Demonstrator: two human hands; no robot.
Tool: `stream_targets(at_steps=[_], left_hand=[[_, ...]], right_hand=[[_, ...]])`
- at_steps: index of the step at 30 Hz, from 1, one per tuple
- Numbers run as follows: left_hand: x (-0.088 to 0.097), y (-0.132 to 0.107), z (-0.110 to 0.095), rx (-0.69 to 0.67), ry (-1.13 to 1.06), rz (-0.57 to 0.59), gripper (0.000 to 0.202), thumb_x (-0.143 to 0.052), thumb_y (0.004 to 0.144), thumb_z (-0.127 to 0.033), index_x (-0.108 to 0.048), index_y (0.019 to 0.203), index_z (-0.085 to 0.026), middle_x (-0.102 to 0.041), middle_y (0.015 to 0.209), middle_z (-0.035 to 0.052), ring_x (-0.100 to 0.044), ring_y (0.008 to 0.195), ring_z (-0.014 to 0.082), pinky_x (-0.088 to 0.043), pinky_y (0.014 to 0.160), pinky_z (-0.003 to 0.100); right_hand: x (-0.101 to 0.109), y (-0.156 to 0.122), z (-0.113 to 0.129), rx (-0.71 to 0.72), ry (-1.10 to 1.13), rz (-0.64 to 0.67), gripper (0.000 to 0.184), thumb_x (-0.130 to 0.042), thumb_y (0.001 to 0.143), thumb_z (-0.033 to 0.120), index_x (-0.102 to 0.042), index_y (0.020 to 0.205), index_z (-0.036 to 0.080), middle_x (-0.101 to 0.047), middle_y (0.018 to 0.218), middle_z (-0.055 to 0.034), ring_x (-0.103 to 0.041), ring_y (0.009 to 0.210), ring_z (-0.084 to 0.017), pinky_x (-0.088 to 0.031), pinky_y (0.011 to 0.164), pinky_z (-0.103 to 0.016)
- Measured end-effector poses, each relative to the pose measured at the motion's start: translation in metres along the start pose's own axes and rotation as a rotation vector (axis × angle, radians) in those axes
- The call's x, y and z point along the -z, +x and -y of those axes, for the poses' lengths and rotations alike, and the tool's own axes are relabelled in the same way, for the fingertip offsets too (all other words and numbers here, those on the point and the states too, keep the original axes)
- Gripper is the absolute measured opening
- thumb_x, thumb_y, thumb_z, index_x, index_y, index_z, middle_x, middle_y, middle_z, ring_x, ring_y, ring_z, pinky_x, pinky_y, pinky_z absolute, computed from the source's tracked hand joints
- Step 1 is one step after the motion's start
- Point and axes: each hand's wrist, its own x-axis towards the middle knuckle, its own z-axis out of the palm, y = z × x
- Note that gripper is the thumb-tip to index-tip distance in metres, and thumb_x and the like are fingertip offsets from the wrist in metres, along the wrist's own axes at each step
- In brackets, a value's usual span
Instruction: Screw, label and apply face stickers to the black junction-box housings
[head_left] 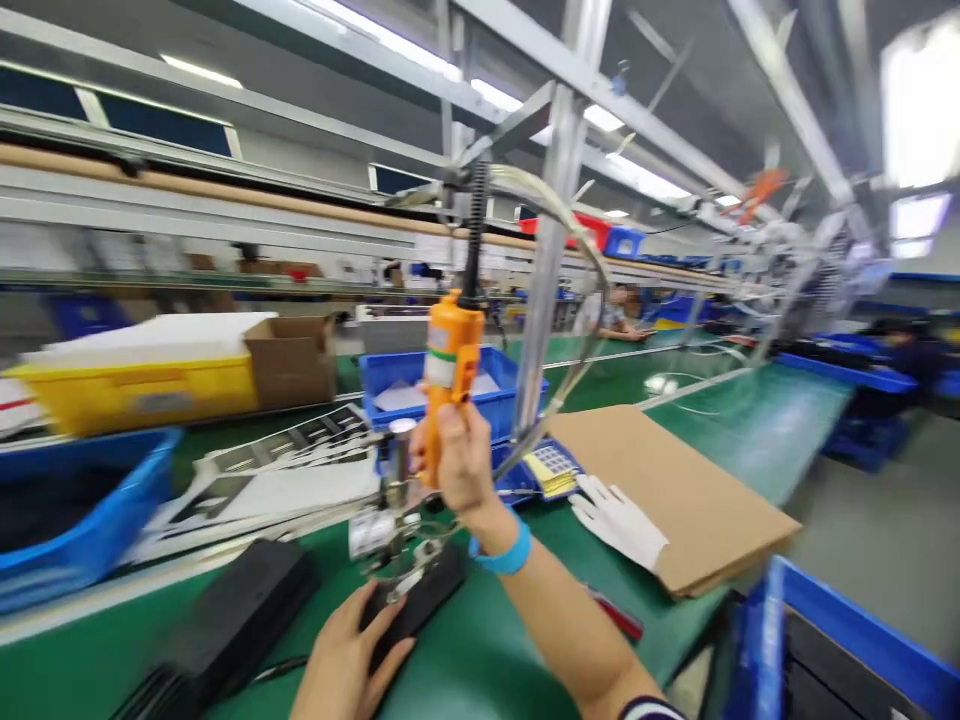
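Note:
My right hand [466, 460], with a blue band at the wrist, is closed around an orange electric screwdriver [452, 345] held upright above the bench. A black coiled cord runs up from the tool's top. Its lower end is partly hidden behind my fingers. My left hand [346, 645] grips a black oblong housing [433, 598] on the green bench, fingertips near a small metal piece [405, 585] on top. Just behind stands a metal fixture [375, 530] with a cylinder. To the left lies another black oblong unit [240, 610], blurred, with a cable.
A blue bin [90, 520] and yellow crate [142, 390] stand left. Behind the screwdriver is a blue tray [394, 375] beside a metal post [551, 250]. Right are cardboard sheets [675, 480], a white glove [619, 520], a red-handled tool [619, 612] and a blue crate [772, 620].

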Motion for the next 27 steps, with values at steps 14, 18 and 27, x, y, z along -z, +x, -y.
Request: stream_targets(at_steps=[14, 18, 27], left_hand=[[0.042, 0.013, -0.041, 0.319, -0.152, 0.313, 0.046, -0.079, 0.077, -0.041, -0.07, 0.12, -0.027, -0.058, 0.136, 0.0153, -0.054, 0.126, 0.0341, -0.042, 0.108, 0.056], [0.04, 0.014, -0.041, 0.334, -0.178, 0.32, 0.052, -0.08, 0.077, -0.04, -0.067, 0.125, -0.026, -0.057, 0.136, 0.0171, -0.052, 0.128, 0.0346, -0.041, 0.109, 0.056], [0.037, 0.014, -0.039, 0.339, -0.205, 0.318, 0.052, -0.081, 0.075, -0.042, -0.068, 0.123, -0.025, -0.057, 0.138, 0.0176, -0.054, 0.127, 0.035, -0.043, 0.108, 0.055]], right_hand=[[0.021, -0.037, -0.049, -0.005, -0.183, -0.098, 0.05, -0.054, 0.083, 0.062, -0.066, 0.1, 0.016, -0.056, 0.053, 0.0028, -0.051, 0.036, -0.014, -0.042, 0.032, -0.025], [0.019, -0.041, -0.05, 0.044, -0.261, -0.137, 0.044, -0.052, 0.081, 0.059, -0.067, 0.09, 0.018, -0.056, 0.051, 0.0014, -0.049, 0.035, -0.014, -0.039, 0.033, -0.025], [0.014, -0.058, -0.053, 0.072, -0.284, -0.124, 0.038, -0.051, 0.076, 0.052, -0.067, 0.089, 0.02, -0.057, 0.049, -0.0009, -0.05, 0.038, -0.018, -0.04, 0.037, -0.03]])
